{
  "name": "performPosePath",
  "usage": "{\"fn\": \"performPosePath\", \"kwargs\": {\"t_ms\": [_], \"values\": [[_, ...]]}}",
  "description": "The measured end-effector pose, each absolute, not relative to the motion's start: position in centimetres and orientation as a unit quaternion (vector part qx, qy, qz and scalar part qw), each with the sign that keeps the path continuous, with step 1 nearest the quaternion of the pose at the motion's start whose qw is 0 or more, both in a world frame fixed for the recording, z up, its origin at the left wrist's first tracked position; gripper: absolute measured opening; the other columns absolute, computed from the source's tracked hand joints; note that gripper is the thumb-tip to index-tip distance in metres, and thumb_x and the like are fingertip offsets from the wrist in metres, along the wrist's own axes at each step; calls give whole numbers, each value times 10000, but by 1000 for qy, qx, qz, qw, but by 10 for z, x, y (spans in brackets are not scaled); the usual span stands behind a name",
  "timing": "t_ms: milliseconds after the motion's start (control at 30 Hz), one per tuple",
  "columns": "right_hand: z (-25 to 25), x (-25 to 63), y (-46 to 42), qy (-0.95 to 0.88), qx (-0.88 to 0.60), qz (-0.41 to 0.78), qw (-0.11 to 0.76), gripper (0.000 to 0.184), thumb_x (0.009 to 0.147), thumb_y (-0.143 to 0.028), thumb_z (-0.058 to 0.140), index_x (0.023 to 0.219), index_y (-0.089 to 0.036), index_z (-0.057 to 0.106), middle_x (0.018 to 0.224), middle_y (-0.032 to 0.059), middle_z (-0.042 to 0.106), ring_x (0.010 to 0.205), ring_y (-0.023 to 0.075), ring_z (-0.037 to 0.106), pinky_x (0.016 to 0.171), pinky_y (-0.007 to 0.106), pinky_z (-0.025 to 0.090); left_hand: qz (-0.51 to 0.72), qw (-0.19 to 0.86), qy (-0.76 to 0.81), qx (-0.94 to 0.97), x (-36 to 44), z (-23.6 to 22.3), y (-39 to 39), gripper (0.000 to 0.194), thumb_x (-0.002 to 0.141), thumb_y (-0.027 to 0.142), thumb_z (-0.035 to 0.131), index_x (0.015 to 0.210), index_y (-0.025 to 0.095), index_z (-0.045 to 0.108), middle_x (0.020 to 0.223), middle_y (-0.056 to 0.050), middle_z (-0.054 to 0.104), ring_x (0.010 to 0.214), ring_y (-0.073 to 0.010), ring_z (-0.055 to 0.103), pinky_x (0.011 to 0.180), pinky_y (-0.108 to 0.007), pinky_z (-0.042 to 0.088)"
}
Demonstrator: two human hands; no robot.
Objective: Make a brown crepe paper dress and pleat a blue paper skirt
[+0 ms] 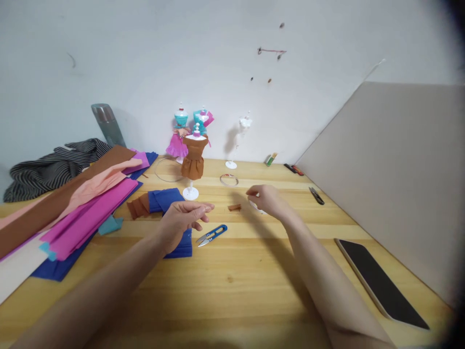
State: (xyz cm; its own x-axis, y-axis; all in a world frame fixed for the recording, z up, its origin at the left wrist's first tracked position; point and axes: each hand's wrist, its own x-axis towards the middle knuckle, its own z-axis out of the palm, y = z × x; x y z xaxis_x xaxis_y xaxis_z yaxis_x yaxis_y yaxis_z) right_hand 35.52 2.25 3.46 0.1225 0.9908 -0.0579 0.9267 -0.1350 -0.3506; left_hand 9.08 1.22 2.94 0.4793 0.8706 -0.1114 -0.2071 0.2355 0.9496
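Observation:
My left hand (183, 222) hovers over folded blue crepe paper (181, 246), thumb and forefinger pressed together; anything between them is too small to make out. To the right, my right hand (268, 199) is closed in a pinch, its fingertips partly hidden. A white ring-like item (257, 209) shows partly beneath it. Between the hands lie a small brown paper scrap (234, 207) and blue-handled thread snips (212, 235). Just beyond my left hand, a miniature dress form (191, 194) stands upright in a brown paper dress (193, 157).
Layered coloured paper strips (83, 208) and striped cloth (54, 165) cover the left side, near a tumbler (108, 125). Other dress forms (180, 118) and a bare one (245, 123) stand by the wall. A ring (229, 180), dark snips (316, 196) and a phone (381, 283) lie around.

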Motion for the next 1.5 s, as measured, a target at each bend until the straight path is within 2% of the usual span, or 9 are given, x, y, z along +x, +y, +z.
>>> {"fn": "performPosePath", "kwargs": {"t_ms": [33,100,133,233,400,600,1033,1367,1500], "values": [[40,345,18,-663,-716,155,155,200,813,-247,486,908,-163,641,745,47,664,579,124,602,567,218,442,381,708,340,488,91,31,11,171,655,321,734,728,167,748,1023,-113,680,685,-99,560,517,-181,438],[51,322,5,-673,-606,262,332,210,789,-314,531,861,-142,626,748,49,640,524,118,560,516,244,461,383,706,335,492,93,35,8,180,652,328,735,736,169,749,1054,-113,671,689,-101,559,524,-190,447],[56,311,-2,-676,-556,298,382,223,780,-342,548,848,-144,626,740,44,629,523,116,545,506,252,467,385,705,330,496,93,36,7,184,657,333,732,744,172,750,1075,-109,665,689,-100,560,530,-195,452],[70,288,-19,-698,-472,318,435,188,757,-323,605,819,-152,650,679,21,591,517,100,490,466,241,445,386,708,303,508,94,40,5,210,693,353,703,816,189,750,1123,-101,645,728,-118,574,554,-215,465],[85,280,-22,-731,-436,280,444,113,794,-221,579,857,-158,649,723,22,594,541,89,499,467,223,431,391,718,270,509,95,51,5,267,728,365,673,916,186,736,1070,-117,656,797,-162,579,579,-244,468],[98,275,-12,-765,-442,98,459,75,774,-106,563,795,-177,549,731,-3,568,544,77,491,512,220,418,418,741,218,478,104,72,13,245,726,335,673,915,192,733,1182,-119,599,859,-172,561,631,-256,462],[91,269,6,-782,-415,-23,465,109,817,-88,510,777,-189,518,728,23,546,626,120,508,580,259,427,473,716,226,461,108,70,21,206,735,286,648,906,217,741,1255,-98,556,892,-177,543,653,-266,473],[78,270,11,-789,-411,-78,450,122,820,-74,487,817,-176,552,728,48,580,640,135,530,561,261,431,479,649,267,528,112,57,21,272,787,331,606,1036,273,699,1293,-75,543,940,-220,571,653,-290,517],[82,273,10,-760,-442,18,477,101,808,-104,518,768,-185,562,680,16,560,607,125,530,563,259,444,479,611,280,565,111,58,22,268,780,329,615,1027,277,704,1281,-70,552,953,-222,580,640,-267,523]]}}
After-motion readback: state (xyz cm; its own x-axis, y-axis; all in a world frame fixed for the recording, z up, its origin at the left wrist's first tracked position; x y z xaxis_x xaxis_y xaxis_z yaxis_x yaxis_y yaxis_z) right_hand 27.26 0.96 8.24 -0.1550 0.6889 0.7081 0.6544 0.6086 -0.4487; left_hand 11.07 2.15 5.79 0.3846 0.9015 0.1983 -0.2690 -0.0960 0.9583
